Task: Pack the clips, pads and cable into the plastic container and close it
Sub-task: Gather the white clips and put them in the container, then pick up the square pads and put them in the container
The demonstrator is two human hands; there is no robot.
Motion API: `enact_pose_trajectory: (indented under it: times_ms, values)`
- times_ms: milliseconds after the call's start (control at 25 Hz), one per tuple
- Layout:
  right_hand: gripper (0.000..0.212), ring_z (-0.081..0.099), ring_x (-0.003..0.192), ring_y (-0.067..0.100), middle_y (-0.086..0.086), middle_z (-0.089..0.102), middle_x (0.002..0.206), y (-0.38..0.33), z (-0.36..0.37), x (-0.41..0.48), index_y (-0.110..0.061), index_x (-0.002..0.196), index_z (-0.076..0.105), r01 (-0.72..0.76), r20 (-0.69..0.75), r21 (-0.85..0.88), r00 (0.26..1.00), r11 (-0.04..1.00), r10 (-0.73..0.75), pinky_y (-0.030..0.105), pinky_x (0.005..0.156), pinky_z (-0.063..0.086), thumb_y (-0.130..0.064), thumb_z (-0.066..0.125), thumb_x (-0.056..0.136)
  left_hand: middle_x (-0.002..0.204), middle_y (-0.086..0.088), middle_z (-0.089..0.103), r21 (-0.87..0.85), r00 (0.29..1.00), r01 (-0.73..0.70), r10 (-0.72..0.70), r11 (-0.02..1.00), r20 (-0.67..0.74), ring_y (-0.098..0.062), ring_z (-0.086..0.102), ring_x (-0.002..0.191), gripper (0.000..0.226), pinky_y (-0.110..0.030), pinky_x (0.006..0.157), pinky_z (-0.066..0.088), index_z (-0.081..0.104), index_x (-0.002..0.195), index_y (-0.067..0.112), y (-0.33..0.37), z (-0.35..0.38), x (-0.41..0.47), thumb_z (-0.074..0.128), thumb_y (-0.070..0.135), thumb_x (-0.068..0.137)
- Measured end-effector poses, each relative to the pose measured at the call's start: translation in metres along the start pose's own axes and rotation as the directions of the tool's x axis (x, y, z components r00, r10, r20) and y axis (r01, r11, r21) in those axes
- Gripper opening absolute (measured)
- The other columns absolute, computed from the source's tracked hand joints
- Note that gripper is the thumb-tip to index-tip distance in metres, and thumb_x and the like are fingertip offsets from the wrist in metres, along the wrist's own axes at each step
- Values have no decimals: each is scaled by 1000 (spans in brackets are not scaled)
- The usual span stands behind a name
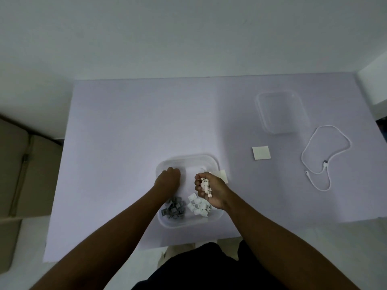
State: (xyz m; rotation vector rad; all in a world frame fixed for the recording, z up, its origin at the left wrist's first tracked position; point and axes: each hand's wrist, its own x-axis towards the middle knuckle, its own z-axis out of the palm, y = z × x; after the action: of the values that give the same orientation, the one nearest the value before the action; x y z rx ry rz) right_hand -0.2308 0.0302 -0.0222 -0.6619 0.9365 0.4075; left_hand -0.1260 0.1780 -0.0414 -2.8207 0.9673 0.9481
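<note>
Two piles lie in the plastic container [188, 159] near the front edge of the surface [125, 132]: grey clips [173, 208] left, white clips [199, 206] right. The right grip [209, 189] clasps a handful of white ones above them. The left grip [168, 178] is curled inside the container; I cannot tell whether it holds anything. A pad [261, 152], the cable [326, 155] and the lid [280, 111] lie well apart to the right.

Probably a plain room; bare white walls [188, 34], cardboard box [12, 164], covered table [125, 122].

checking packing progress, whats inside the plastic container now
Grey clips and white clips lie at the near end of the plastic container. The left hand and the right hand, gripping a clip handful, cover part of the far end; anything under them is hidden.
</note>
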Motion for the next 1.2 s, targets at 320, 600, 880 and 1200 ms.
enact_pose_trajectory:
  times_ms: [320,600,880,1200]
  values:
    - [13,54,58,20,8,54,67,11,22,29,-5,88,59,-4,-273,-51,962,999,-10,27,55,53,-13,53,97,101,-3,57,-619,792,-118,-302,777,-530,-16,54,91,19,-28,79,45,61,111,12,-33,-16,-34,56,22,95]
    - [13,57,63,19,7,61,73,21,73,44,-11,95,62,-68,-231,-219,973,973,16,32,64,53,-17,51,97,139,-4,54,-835,953,51,-277,548,-124,-25,53,124,38,-33,104,38,45,139,17,-47,16,-33,36,32,105]
    - [32,63,85,28,13,65,97,5,91,40,-10,115,57,-27,-207,-116,978,993,3,46,87,51,-38,45,103,132,-4,59,-893,940,92,-334,440,-68,-25,56,119,40,-41,103,44,50,134,18,-45,10,-33,36,39,104]
    - [37,60,119,34,12,59,133,-22,56,4,-11,131,58,61,-119,-171,989,983,-82,54,89,54,-31,54,100,142,-10,50,-790,833,-5,-434,613,-342,-25,48,129,46,-38,109,39,45,140,12,-13,-22,-25,47,35,101]
